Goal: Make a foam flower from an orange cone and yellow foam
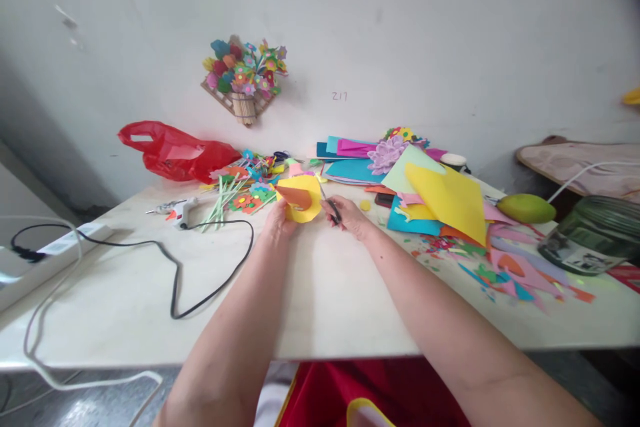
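Note:
Between my hands is a yellow craft sheet [309, 212] with an orange piece [296, 197] lying against it. My left hand [281, 219] is closed on the lower left side of the yellow sheet. Dark-handled scissors [334, 211] sit in my right hand [349, 213], whose fingers are wrapped around the handles. The scissor blades point up and left, at the right edge of the yellow sheet. Whether the blades touch the sheet I cannot tell. Just left of my left hand lie paper flowers [247, 203] and pale green strips [223, 200].
On the left are a glue gun [183, 212] with a looping black cord, a power strip [75, 247] and a red plastic bag [175, 150]. To the right lie stacked coloured sheets [450, 200], scraps [520, 273], a green mango-like fruit [527, 208] and a glass jar [595, 233]. A flower decoration [245, 80] hangs on the wall.

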{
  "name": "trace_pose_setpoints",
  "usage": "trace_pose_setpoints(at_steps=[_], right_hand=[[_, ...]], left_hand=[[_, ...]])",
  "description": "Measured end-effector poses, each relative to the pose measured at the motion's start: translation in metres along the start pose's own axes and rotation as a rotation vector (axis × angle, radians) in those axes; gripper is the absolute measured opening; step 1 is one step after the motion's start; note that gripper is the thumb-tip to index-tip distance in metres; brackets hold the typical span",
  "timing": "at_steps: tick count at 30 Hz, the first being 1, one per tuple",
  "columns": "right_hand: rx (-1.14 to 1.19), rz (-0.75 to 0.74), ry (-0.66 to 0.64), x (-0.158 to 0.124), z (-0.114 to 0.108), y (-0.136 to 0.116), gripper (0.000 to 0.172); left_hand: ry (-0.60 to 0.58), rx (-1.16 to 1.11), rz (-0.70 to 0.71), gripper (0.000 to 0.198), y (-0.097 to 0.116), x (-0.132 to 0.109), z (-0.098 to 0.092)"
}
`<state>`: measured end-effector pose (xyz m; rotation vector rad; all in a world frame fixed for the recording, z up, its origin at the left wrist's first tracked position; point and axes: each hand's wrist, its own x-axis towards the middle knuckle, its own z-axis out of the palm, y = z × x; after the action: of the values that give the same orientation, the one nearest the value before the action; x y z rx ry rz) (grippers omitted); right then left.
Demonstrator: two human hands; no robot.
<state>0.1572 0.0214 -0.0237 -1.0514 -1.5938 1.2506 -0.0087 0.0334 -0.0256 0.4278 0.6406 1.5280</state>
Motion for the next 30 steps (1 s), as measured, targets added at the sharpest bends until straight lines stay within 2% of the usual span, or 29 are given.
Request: trace_pose_setpoints(at_steps=[8,30], right_hand=[[0.029,0.006,0.009,-0.0002,0.0037,0.0004,0.031],[0.109,-0.029,0.033,0.0046,0.0059,0.0051,0.027]], left_hand=[[-0.047,-0.013,-0.013,0.021,0.0012,-0.0030,0.0005],[0.011,-0.061,-0.035,0.023,0.0017,0.0012,-0.0020]])
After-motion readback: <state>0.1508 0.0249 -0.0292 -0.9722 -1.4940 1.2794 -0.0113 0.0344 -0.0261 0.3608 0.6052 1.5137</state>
